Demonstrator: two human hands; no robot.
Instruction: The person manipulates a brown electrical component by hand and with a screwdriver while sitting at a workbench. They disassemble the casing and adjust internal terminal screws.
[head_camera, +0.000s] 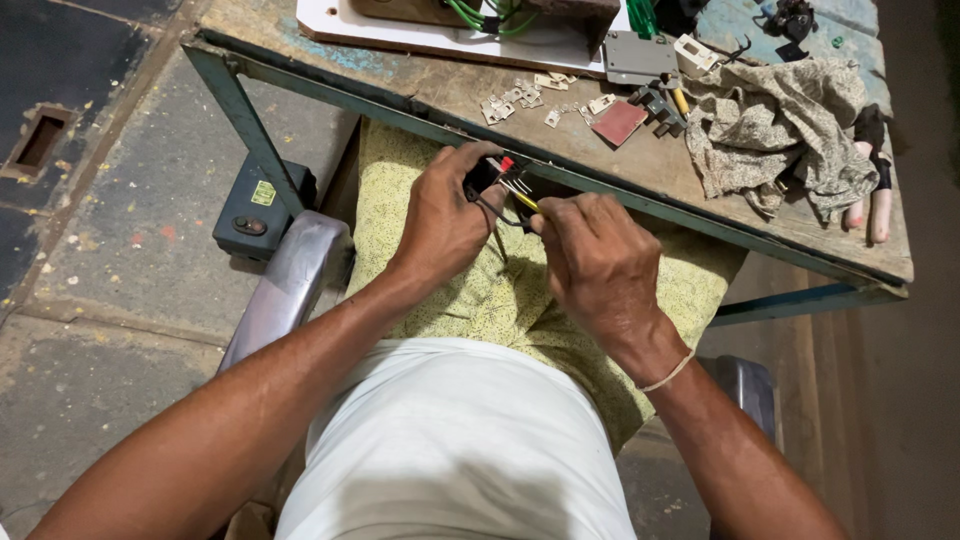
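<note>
At the far left of the frame we see a dark floor (90, 250), and left of centre a green box (255, 210) sitting on it beside a grey chair arm (290, 285). We take the chair arm as the reason both forearms come in from the bottom edge: the person sits low, under the table (700, 195) edge, with the work held over the lap.

Just left of centre, the left hand (445, 215) is curled shut around a small black part (482, 180), thumb on top and fingers wrapped under. The grip looks meant to steady the part so its wires (512, 180) point toward the other hand. The wrist bends inward and the forearm runs down to the lower left.

At centre, the right hand (600, 265) is closed in a pinch on a thin yellow-handled tool (525, 202), probably a small screwdriver, though the tip is hidden among the wires. Its knuckles face us and the wrist, with 1 thin band, angles down to the lower right. The 2 hands nearly touch, keeping tool and part close together above the yellow cloth (480, 300) on the lap.

Along the top, the table carries a white board (400, 35) with green wires, a scatter of small metal pieces (520, 100), a red square piece (618, 123), and at the upper right a crumpled rag (780, 130).
</note>
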